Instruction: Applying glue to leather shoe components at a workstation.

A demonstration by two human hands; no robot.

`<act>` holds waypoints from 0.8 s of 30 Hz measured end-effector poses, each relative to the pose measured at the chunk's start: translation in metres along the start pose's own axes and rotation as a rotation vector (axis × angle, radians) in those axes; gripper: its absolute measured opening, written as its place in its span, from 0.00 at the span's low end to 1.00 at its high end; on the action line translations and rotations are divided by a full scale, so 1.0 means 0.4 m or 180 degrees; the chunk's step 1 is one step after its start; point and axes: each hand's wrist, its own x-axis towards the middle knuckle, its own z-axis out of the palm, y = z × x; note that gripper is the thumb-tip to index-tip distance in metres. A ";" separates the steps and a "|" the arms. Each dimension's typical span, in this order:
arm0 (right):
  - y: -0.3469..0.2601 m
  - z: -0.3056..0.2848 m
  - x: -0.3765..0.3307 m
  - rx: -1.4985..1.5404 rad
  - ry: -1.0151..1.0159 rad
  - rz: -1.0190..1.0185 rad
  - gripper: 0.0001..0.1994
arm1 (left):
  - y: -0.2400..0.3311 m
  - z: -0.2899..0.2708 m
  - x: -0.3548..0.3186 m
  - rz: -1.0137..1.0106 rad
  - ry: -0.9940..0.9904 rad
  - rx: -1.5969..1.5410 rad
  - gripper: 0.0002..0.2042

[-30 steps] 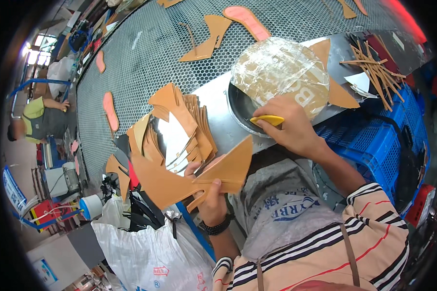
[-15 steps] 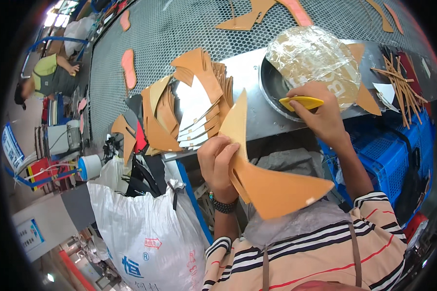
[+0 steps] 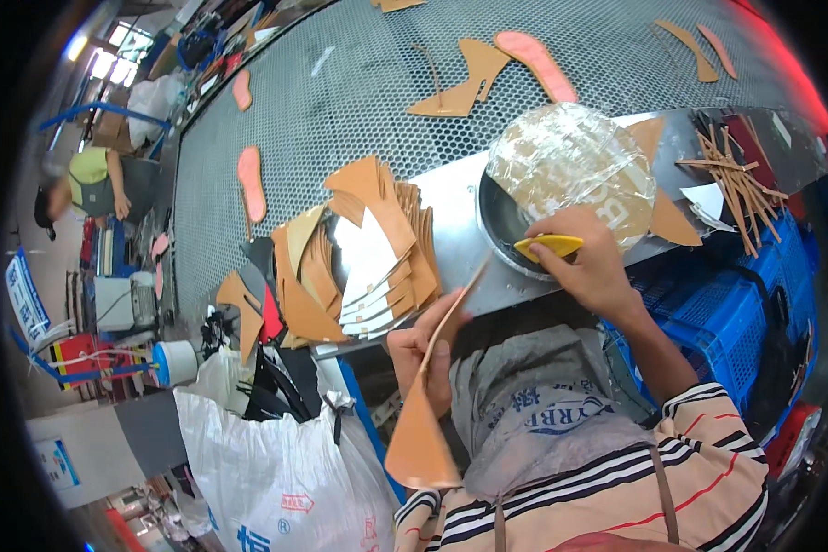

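My left hand [image 3: 419, 363] pinches a tan leather piece [image 3: 423, 442], which is turned nearly edge-on, its narrow end rising toward the bowl and its wide end hanging over my lap. My right hand [image 3: 587, 262] grips a small yellow scraper [image 3: 550, 247] at the near rim of a metal bowl [image 3: 499, 216]. A round cardboard cover [image 3: 575, 175] wrapped in clear film hides much of the bowl. Left of the bowl lie stacked tan leather pieces [image 3: 405, 230], some with white faces.
A mesh conveyor [image 3: 359, 101] behind the metal ledge carries pink insoles [image 3: 251, 184] and tan cutouts [image 3: 474, 78]. Thin tan strips [image 3: 736, 179] lie at right above blue crates [image 3: 708, 304]. A white sack [image 3: 285, 460] stands at lower left. Another person [image 3: 97, 189] is at far left.
The leather piece has swung from showing its broad face to nearly edge-on, its wide end now lower left. My right hand keeps the scraper by the bowl. The whole view has shifted slightly.
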 end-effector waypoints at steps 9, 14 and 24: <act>0.005 -0.008 -0.006 0.0035 -0.0119 0.0145 0.06 | -0.005 0.038 -0.006 -0.1383 0.0855 -0.1660 0.15; -0.003 -0.008 -0.003 0.0000 -0.0012 0.0099 0.06 | 0.000 0.059 0.023 -0.1309 0.1078 -0.1855 0.20; 0.004 0.004 -0.007 0.0154 0.0108 0.0219 0.07 | 0.013 0.065 0.037 -0.1114 0.0879 -0.1669 0.24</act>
